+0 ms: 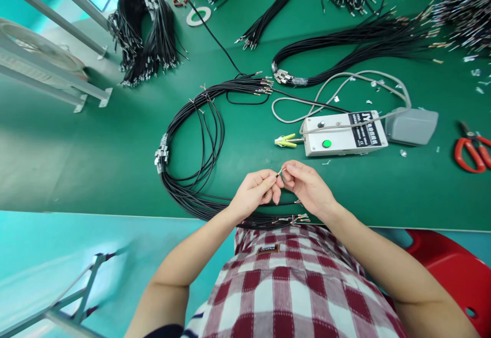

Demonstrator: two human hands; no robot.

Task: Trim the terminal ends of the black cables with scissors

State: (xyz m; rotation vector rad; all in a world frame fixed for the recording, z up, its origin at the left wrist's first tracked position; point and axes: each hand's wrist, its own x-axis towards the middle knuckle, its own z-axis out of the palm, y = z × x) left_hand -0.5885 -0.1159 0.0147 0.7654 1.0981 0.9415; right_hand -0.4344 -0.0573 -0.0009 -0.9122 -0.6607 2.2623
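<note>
Near the front edge of the green table, my left hand (258,190) is closed, pinching a black cable just behind its stripped end (281,172). The thumb and fingers of my right hand (307,182) are pinched on the thin inner wires at that tip. A curved bundle of black cables (174,123) lies to the left, gathered by silvery connectors (161,153). Its lower strands pass under my left forearm, and their bare colored ends (301,219) lie below my hands. Just beyond my fingers is a white box (333,132) with a green button and a yellow-green clip (286,140).
Red-handled cutters (471,154) lie at the right, beside a grey pedal-like block (412,126). More black cable bundles (148,36) and a tape roll (198,16) sit farther back. Metal bars (49,67) stand at left; a red chair (452,271) is at lower right.
</note>
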